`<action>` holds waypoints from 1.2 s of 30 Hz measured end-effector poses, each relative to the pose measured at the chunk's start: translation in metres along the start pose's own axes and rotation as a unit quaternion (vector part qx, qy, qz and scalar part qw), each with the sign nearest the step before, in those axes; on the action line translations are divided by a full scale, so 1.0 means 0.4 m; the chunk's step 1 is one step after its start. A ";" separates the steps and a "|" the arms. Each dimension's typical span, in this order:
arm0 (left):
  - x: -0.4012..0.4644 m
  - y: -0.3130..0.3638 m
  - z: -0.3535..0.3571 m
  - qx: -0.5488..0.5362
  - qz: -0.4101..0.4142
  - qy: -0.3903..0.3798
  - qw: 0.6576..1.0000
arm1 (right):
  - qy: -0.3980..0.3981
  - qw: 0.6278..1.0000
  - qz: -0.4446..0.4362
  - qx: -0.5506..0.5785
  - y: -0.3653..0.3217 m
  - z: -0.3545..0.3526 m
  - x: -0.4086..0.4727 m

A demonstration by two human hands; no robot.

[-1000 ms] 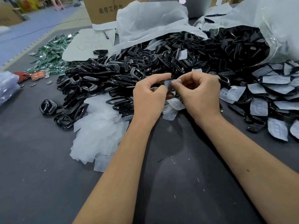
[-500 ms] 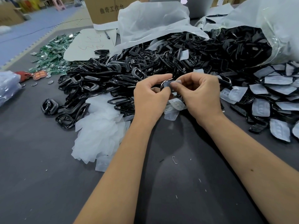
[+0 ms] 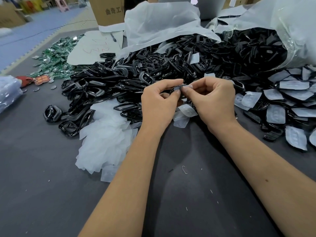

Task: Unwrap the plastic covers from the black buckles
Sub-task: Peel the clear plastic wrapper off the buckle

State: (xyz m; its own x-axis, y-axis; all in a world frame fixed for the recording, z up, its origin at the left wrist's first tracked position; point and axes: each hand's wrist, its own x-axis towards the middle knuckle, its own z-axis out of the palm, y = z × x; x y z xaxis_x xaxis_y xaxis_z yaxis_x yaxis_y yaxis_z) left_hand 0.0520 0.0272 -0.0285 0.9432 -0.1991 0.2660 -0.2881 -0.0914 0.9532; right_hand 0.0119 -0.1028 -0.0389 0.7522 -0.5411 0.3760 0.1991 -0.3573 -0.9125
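My left hand (image 3: 159, 103) and my right hand (image 3: 213, 100) meet above the dark table, both pinching one small black buckle (image 3: 178, 88) with a pale plastic cover on it. Most of that buckle is hidden by my fingers. A big heap of bare black buckles (image 3: 119, 79) spreads behind and to the left of my hands. On the right lies a pile of buckles in plastic covers (image 3: 290, 100). Loose peeled plastic covers (image 3: 106, 137) sit in a white heap left of my left forearm, and a few more (image 3: 183, 115) lie under my hands.
A large clear bag (image 3: 290, 31) spilling black buckles lies at the back right. White plastic sheeting (image 3: 162, 23) and a cardboard box (image 3: 109, 11) stand behind the heap. Green packets (image 3: 56, 55) lie at the back left, and a plastic bag (image 3: 8, 93) at the left edge.
Both hands stay together on the same buckle, with only slight finger movement at the cover. The view has shifted a little.
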 end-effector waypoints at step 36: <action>0.007 -0.015 -0.002 -0.116 -0.044 0.016 0.992 | 0.030 0.999 -0.024 -0.034 -0.001 0.002 -0.001</action>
State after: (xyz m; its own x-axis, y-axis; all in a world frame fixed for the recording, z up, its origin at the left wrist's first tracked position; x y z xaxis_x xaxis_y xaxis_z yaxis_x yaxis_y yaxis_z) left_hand 0.0565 0.0281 -0.0334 0.9689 -0.1687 0.1809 -0.1617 0.1215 0.9793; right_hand 0.0121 -0.1019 -0.0386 0.7035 -0.5662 0.4295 0.1891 -0.4335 -0.8811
